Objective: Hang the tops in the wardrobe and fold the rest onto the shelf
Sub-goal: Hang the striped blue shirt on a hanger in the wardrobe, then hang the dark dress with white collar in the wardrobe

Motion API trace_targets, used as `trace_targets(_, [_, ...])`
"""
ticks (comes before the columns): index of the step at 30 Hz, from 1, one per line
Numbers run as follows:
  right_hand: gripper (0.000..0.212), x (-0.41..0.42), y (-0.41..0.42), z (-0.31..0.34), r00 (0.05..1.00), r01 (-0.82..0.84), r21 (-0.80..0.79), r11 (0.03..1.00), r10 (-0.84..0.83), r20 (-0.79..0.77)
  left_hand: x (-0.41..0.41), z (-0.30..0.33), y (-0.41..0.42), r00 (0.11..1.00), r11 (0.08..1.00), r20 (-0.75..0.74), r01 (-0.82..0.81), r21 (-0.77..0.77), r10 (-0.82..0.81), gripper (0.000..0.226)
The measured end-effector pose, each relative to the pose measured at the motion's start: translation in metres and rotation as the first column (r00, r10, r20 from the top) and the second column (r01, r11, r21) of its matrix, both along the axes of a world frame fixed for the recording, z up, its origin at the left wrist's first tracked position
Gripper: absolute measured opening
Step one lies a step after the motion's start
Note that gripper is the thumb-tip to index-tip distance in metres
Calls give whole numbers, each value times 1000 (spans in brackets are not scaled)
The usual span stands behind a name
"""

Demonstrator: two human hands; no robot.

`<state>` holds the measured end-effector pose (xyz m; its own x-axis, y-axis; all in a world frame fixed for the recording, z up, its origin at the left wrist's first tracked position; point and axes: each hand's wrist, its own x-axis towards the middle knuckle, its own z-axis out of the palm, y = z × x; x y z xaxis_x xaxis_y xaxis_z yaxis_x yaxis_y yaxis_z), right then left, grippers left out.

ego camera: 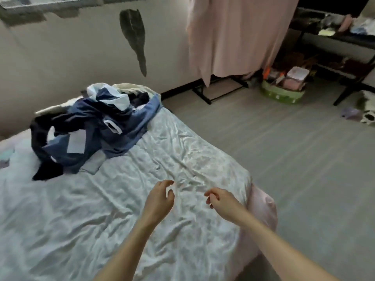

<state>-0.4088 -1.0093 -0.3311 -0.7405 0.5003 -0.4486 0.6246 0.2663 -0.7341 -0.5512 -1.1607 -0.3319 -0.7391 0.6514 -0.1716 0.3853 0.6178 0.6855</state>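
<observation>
A heap of clothes [95,122], mostly blue, dark navy and white, lies at the far left of the bed [142,199] near the wall. My left hand [160,199] hovers over the wrinkled pale sheet with fingers loosely curled and nothing in it. My right hand [221,199] is beside it, close to the bed's right corner, fingers also loosely curled and holding nothing. Both hands are well short of the heap. A pink curtain [235,35] hangs over a black-framed wardrobe at the back.
A green basket [282,92] with small boxes sits on the grey floor by the curtain. Dark shelving [336,39] with folded items stands at the back right. A black-and-white thing [367,110] lies on the floor at the right edge.
</observation>
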Motion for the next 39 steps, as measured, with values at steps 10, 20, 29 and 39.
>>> trace_targets(10, [31, -242, 4, -17, 958, -284, 119, 952, 288, -17, -198, -17, -33, 946, 945, 28, -321, -68, 324, 38])
trace_targets(20, [37, -505, 4, -136, 842, -453, 475, 755, 537, -51, -357, -137, -59, 847, 799, -191, -531, -283, 496, 50])
trace_targets(29, [79, -651, -20, -180, 863, -242, 711, 660, 481, -153, -367, -282, -79, 889, 710, 56, -323, -625, 454, 76])
trace_targets(39, [21, -666, -34, -199, 807, -230, 536, 812, 467, -361, -374, -317, -79, 883, 713, 95, -302, -632, 459, 74])
